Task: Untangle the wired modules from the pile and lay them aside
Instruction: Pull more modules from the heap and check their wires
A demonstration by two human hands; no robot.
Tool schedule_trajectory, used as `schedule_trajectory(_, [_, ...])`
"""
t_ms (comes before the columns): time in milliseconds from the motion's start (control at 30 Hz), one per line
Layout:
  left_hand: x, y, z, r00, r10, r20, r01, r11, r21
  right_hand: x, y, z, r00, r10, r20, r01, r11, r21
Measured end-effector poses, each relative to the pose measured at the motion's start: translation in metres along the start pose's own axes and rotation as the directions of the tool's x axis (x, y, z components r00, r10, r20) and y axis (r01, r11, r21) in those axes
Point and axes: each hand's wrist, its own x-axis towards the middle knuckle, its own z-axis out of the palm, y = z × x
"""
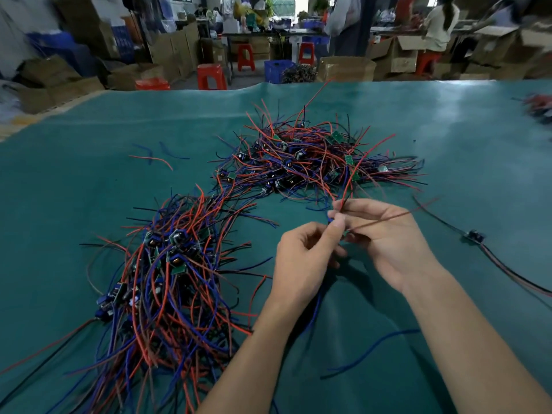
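Fingers first: left hand (301, 258) has thumb & forefinger curled in a pinch on a bunch of thin wires right where they cross, other fingers folded in under. Right hand (388, 243) meets it fingertip to fingertip, fingers curled round the same strands, palm turned up and partly open toward the camera. A red wire (355, 171) runs up from the pinch to the far pile (301, 162), and a brownish-red strand (385, 218) sticks out to the right over the right fingers. A blue wire (316, 306) hangs down below the hands. Can't tell if a module board is inside the grip; it's hidden by fingers.

Step in hand, by my read: mid-untangle, one module's leads being teased apart from the rest, not free yet since the red lead looks to run back into the heap. Next move prob needs a gentle pull w/ right while left holds the crossing, following the lead out rather than yanking, else the whole pile drags.

Both forearms come in from the bottom edge, hands raised a bit above the green table cover (89, 189).

Near pile (167, 279) sits left of the hands, bulk of the work left. One freed module (473, 236) lies aside at right, wires laid out straight.
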Motion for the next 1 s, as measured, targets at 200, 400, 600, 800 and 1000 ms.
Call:
schedule_trajectory(200, [0.001,0.000,-0.001,1.000,-0.022,0.005,0.022,0.999,0.028,0.001,0.002,-0.005,0.992,-0.113,-0.051,0.103,0.981,-0.162])
schedule_trajectory(400, [0.003,-0.005,-0.001,1.000,0.002,0.022,-0.005,0.995,0.099,0.006,0.005,-0.010,0.943,-0.260,-0.210,0.206,0.947,-0.245])
schedule_trajectory(600, [0.000,-0.004,0.000,0.995,-0.036,0.088,0.022,0.988,0.150,0.013,-0.004,-0.033,0.789,-0.412,-0.457,0.290,0.904,-0.314])
schedule_trajectory(800, [0.001,-0.004,0.002,1.000,-0.007,0.022,0.003,0.987,0.163,0.014,-0.012,-0.060,0.507,-0.312,-0.803,0.333,0.931,-0.151])
schedule_trajectory(1000, [0.003,-0.007,0.001,0.998,0.007,-0.056,-0.002,0.995,0.099,0.010,0.000,-0.029,0.946,-0.049,-0.319,-0.063,0.942,-0.331])
